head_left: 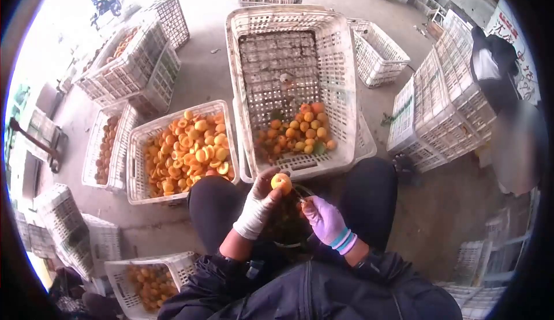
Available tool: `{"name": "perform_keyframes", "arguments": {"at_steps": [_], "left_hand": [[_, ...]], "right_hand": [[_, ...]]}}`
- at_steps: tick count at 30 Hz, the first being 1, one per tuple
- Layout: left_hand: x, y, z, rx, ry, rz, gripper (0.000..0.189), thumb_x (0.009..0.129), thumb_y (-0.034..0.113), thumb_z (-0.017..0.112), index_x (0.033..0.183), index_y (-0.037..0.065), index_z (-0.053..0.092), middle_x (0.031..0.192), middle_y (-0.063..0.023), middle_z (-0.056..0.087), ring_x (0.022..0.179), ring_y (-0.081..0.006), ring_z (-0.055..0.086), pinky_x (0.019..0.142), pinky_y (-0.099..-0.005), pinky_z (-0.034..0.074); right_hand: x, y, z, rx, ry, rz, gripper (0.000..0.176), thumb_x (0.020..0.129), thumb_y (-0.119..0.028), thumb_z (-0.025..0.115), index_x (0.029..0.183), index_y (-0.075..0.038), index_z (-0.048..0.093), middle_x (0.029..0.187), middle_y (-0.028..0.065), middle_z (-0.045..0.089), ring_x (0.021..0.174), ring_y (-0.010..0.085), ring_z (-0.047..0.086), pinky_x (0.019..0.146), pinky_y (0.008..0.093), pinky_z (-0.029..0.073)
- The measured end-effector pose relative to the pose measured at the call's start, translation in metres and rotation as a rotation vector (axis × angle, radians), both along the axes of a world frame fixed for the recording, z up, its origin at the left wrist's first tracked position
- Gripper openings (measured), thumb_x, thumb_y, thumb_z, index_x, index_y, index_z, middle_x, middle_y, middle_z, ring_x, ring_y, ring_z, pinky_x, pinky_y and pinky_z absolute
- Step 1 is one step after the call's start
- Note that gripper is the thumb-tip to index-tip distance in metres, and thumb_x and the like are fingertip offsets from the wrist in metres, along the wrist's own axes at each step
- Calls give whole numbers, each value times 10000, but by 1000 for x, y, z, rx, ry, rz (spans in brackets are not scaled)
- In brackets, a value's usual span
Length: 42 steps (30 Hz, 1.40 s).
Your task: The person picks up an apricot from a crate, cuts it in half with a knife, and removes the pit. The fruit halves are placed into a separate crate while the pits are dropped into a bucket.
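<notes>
A grey concrete floor [208, 72] fills the frame, crowded with white plastic crates. At upper centre a large crate [346, 89] holds whole fruit at its near end. Left of centre, another crate [134, 164] is filled with cut halves, and empty crates [450, 100] are stacked at the right. At lower centre the left hand [259, 203], gloved white, pinches one apricot [281, 181] at its fingertips. The right hand [324, 219], gloved purple, is curled just right of and below the apricot; whether it holds anything cannot be told.

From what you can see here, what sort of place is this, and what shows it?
Likely an outdoor fruit-processing yard: stacked crates on concrete, whole fruit in one, cut halves in another, and the left hand holding one piece.
</notes>
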<state>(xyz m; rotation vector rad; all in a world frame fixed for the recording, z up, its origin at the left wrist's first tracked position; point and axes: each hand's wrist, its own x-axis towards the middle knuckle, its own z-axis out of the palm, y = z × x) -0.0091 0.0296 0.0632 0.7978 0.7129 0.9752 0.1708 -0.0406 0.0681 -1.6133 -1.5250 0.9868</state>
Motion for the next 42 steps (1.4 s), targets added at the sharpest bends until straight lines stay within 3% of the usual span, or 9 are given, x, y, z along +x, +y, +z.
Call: {"name": "perform_keyframes", "arguments": {"at_steps": [13, 20, 26, 28, 30, 32, 36, 39, 42], "left_hand": [[-4, -12, 2, 136, 70, 12, 503, 913, 257, 663, 1318, 41, 457, 1216, -57, 553, 1099, -154, 523, 975, -294, 420], [1, -15, -12, 35, -136, -19, 617, 881, 272, 703, 1367, 43, 400, 1252, -75, 533, 1130, -169, 511, 982, -307, 415], [3, -12, -30, 135, 20, -17, 663, 832, 217, 762, 1362, 54, 400, 1174, -63, 547, 1080, -160, 517, 963, -295, 418], [5, -15, -30, 126, 71, -32, 637, 864, 264, 729, 1362, 56, 392, 1108, -49, 542, 1019, -151, 520, 923, -289, 434], [8, -15, -39, 108, 51, -7, 578, 914, 356, 649, 1365, 106, 390, 1070, -54, 557, 805, -113, 552, 576, -222, 458], [10, -15, -42, 84, 27, 13, 570, 933, 447, 587, 1349, 111, 389, 1021, -52, 553, 760, -115, 542, 559, -229, 454], [9, -11, -55, -154, -11, 26, 564, 926, 409, 614, 1347, 123, 371, 1016, -51, 550, 724, -117, 537, 590, -233, 463], [10, -13, -48, 52, 63, -25, 541, 879, 204, 702, 1321, 95, 409, 1064, -44, 547, 868, -127, 547, 721, -253, 486], [9, -13, -56, 49, 86, -21, 494, 888, 192, 699, 1301, 80, 451, 1086, -26, 562, 972, -126, 531, 875, -253, 444]], "right_hand": [[-13, -4, 1, 167, -183, 48, 294, 986, -297, 507, 980, -14, 588, 811, 227, 628, 757, 439, 602, 624, 437, 479], [-19, -4, 4, 204, -365, 43, 272, 971, -289, 512, 980, -29, 595, 852, 234, 631, 805, 448, 598, 660, 483, 484], [-13, -3, -6, 127, -329, 18, 281, 969, -305, 514, 981, -37, 599, 852, 234, 638, 808, 444, 601, 673, 485, 492], [-14, -3, -6, 119, -289, 33, 293, 967, -316, 519, 975, -34, 600, 852, 232, 639, 805, 442, 603, 674, 480, 497], [-15, -2, -19, 153, -291, 14, 302, 963, -326, 525, 971, -34, 601, 848, 228, 640, 801, 441, 605, 674, 477, 499], [-18, 1, -20, 144, -331, -17, 317, 958, -373, 520, 891, -71, 588, 847, 182, 665, 790, 415, 628, 667, 480, 510], [-17, 4, -27, 182, -363, -4, 325, 959, -370, 517, 878, -61, 581, 821, 201, 655, 759, 420, 624, 650, 487, 505], [-15, 4, -26, 165, -355, -21, 319, 960, -364, 516, 872, -63, 578, 809, 204, 649, 754, 421, 619, 642, 490, 500], [-15, 3, -26, 129, -305, -6, 312, 959, -354, 517, 869, -61, 574, 809, 201, 648, 760, 421, 617, 639, 490, 497]]}}
